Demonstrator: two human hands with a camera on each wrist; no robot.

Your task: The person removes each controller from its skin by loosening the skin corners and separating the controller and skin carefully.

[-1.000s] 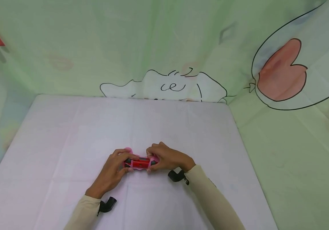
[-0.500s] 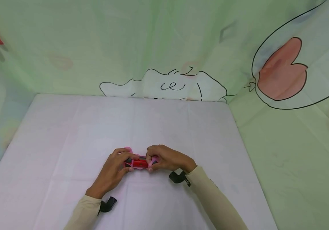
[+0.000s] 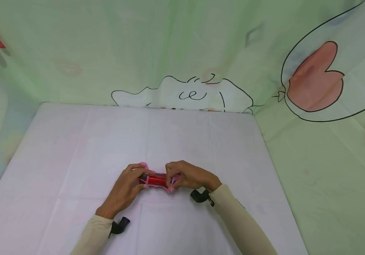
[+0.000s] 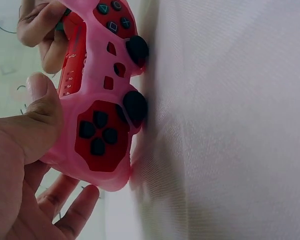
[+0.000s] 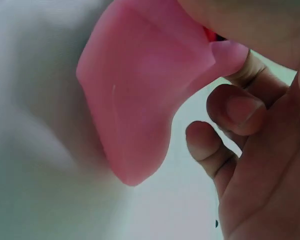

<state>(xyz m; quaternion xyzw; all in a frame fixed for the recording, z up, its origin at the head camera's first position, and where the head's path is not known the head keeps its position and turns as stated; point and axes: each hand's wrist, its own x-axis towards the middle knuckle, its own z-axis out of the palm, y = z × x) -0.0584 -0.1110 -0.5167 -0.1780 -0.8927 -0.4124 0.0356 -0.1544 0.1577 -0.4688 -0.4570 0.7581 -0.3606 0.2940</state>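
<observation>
A red game controller (image 3: pixel 157 182) sits in a pink, soft-looking cover (image 4: pixel 102 177), tipped on the cloth with its thumbsticks (image 4: pixel 135 106) against it in the left wrist view. My left hand (image 3: pixel 126 187) grips the controller's left end between thumb and fingers. At the other end, my right hand (image 3: pixel 190 175) pinches the edge of the cover between thumb and curled forefinger. The cover is pulled up there into a stretched lip. Up close in the right wrist view, the pink grip end (image 5: pixel 130 100) hangs below the thumb, with a sliver of red showing at the lip.
A white cloth (image 3: pixel 112 134) covers the tabletop. Green printed curtains (image 3: pixel 122 42) with cartoon drawings stand behind and at both sides. Black camera mounts (image 3: pixel 119 225) are strapped at both wrists, over beige sleeves (image 3: pixel 91 235).
My right hand has shifted slightly right and toward me, drawing the cover's edge outward from the controller's end. The left hand keeps its grip in nearly the same place.
</observation>
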